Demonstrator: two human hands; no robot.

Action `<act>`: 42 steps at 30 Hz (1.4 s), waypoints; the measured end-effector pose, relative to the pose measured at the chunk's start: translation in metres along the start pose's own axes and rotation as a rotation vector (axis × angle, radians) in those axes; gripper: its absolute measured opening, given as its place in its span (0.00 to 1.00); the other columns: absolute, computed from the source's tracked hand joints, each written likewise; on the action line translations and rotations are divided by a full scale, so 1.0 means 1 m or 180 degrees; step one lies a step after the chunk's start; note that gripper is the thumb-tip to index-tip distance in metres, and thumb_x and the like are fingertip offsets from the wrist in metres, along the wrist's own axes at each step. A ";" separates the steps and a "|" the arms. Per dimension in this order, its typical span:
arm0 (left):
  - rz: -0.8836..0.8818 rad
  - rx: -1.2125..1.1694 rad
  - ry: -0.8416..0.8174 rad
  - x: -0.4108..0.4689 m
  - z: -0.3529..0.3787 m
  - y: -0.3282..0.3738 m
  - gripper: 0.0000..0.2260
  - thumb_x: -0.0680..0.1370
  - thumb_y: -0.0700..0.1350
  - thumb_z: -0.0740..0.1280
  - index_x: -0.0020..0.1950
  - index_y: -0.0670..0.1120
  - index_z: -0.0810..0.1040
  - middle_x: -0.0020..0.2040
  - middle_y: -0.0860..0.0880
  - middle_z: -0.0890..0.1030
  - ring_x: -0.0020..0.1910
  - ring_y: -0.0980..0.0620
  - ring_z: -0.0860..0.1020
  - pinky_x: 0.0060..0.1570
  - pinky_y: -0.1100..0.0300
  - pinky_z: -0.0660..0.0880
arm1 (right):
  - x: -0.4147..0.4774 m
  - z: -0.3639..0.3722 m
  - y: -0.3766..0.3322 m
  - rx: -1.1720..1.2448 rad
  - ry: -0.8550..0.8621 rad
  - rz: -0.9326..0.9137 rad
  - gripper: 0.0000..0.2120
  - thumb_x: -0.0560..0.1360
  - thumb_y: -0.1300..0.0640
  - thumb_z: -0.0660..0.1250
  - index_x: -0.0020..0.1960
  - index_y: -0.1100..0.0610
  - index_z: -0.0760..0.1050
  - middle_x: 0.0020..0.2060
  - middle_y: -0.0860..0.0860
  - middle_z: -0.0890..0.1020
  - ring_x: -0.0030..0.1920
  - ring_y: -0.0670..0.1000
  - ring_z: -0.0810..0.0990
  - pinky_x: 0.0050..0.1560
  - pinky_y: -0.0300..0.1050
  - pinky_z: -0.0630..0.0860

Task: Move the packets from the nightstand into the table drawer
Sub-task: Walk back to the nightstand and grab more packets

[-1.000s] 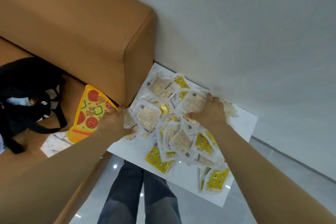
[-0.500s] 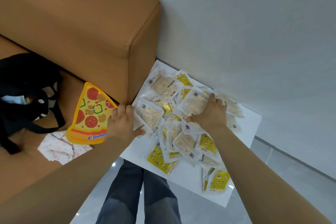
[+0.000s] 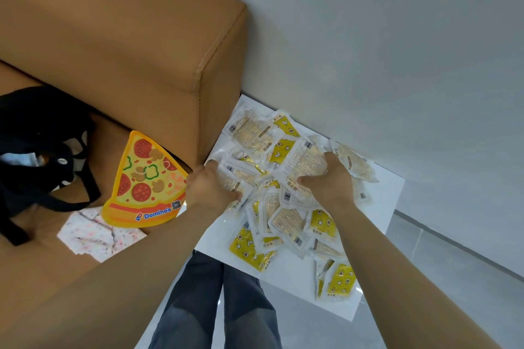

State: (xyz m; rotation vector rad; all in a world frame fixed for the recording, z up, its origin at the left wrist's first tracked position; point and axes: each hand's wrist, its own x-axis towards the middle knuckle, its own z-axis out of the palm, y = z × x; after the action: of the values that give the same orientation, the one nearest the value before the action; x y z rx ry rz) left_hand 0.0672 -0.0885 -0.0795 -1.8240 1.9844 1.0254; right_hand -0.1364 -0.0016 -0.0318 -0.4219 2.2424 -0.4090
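Note:
Several yellow-and-clear snack packets (image 3: 286,224) lie in a loose heap on the white nightstand (image 3: 380,207) against the wall. My left hand (image 3: 211,188) is at the heap's left side, its fingers curled round packets there. My right hand (image 3: 330,181) is on the heap's middle and grips a clear packet (image 3: 304,160) of pale snacks. Both hands are closing inward on the pile. The table drawer is out of sight.
A tan sofa arm (image 3: 158,45) stands directly left of the nightstand. On the sofa seat lie a pizza-slice cushion (image 3: 144,178), a black bag (image 3: 37,147) and a floral cloth (image 3: 96,235). My legs in jeans (image 3: 215,300) stand on a grey tiled floor.
Both hands have drawn closer together on the heap, bunching packets between them. The right hand's fingers have curled round a clear packet. The view has tilted slightly.

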 end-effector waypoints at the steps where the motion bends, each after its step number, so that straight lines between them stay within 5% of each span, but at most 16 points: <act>1: -0.0022 -0.0077 -0.0029 -0.001 -0.001 0.002 0.34 0.62 0.54 0.79 0.62 0.44 0.70 0.55 0.44 0.77 0.55 0.44 0.75 0.50 0.53 0.76 | -0.001 -0.001 -0.001 0.0167 0.0020 0.0059 0.35 0.71 0.58 0.73 0.74 0.54 0.61 0.65 0.51 0.75 0.61 0.52 0.74 0.50 0.41 0.68; 6: -0.0139 -0.0309 -0.0250 -0.010 -0.011 0.004 0.29 0.64 0.52 0.79 0.58 0.43 0.71 0.46 0.49 0.77 0.49 0.46 0.78 0.41 0.58 0.74 | -0.005 -0.003 -0.002 0.0640 0.0083 0.0108 0.31 0.72 0.59 0.71 0.73 0.57 0.65 0.63 0.51 0.75 0.61 0.53 0.75 0.52 0.41 0.70; 13: -0.0169 -0.0474 -0.0219 -0.026 -0.046 -0.006 0.30 0.64 0.52 0.79 0.60 0.44 0.72 0.51 0.47 0.80 0.49 0.47 0.77 0.42 0.58 0.72 | -0.033 -0.019 -0.003 0.0717 0.0251 -0.0069 0.30 0.71 0.57 0.71 0.71 0.57 0.67 0.64 0.51 0.75 0.65 0.55 0.73 0.64 0.53 0.72; 22: 0.0183 -0.0510 -0.0156 -0.073 -0.113 0.023 0.30 0.62 0.55 0.79 0.57 0.46 0.72 0.43 0.53 0.76 0.42 0.52 0.74 0.32 0.61 0.66 | -0.111 -0.066 -0.016 0.0022 0.0667 -0.0514 0.23 0.75 0.58 0.67 0.69 0.54 0.69 0.54 0.51 0.80 0.51 0.53 0.78 0.46 0.40 0.69; 29: 0.0827 -0.0685 -0.0010 -0.131 -0.189 0.067 0.24 0.63 0.53 0.79 0.51 0.52 0.71 0.42 0.56 0.75 0.44 0.53 0.74 0.35 0.60 0.68 | -0.192 -0.128 -0.047 -0.0196 0.1327 -0.1045 0.07 0.72 0.60 0.67 0.48 0.52 0.73 0.31 0.43 0.72 0.35 0.51 0.72 0.30 0.40 0.63; 34: 0.1512 -0.0720 0.0070 -0.179 -0.252 0.109 0.22 0.63 0.53 0.79 0.49 0.54 0.71 0.41 0.60 0.75 0.43 0.56 0.75 0.34 0.64 0.68 | -0.255 -0.177 -0.070 -0.0036 0.1783 -0.1268 0.06 0.70 0.59 0.67 0.46 0.53 0.73 0.35 0.48 0.76 0.37 0.54 0.75 0.36 0.48 0.72; 42: 0.2467 -0.0878 0.0161 -0.254 -0.326 0.167 0.22 0.61 0.52 0.80 0.48 0.53 0.73 0.44 0.58 0.80 0.44 0.56 0.79 0.45 0.55 0.77 | -0.355 -0.245 -0.091 0.0765 0.2404 -0.1711 0.04 0.68 0.58 0.67 0.42 0.52 0.74 0.34 0.47 0.79 0.38 0.52 0.78 0.39 0.53 0.77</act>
State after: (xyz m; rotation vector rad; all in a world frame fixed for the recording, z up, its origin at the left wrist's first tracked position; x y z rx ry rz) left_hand 0.0415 -0.1091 0.3650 -1.1672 2.7768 1.5204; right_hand -0.0873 0.1053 0.3930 -0.8495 2.7162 -1.2795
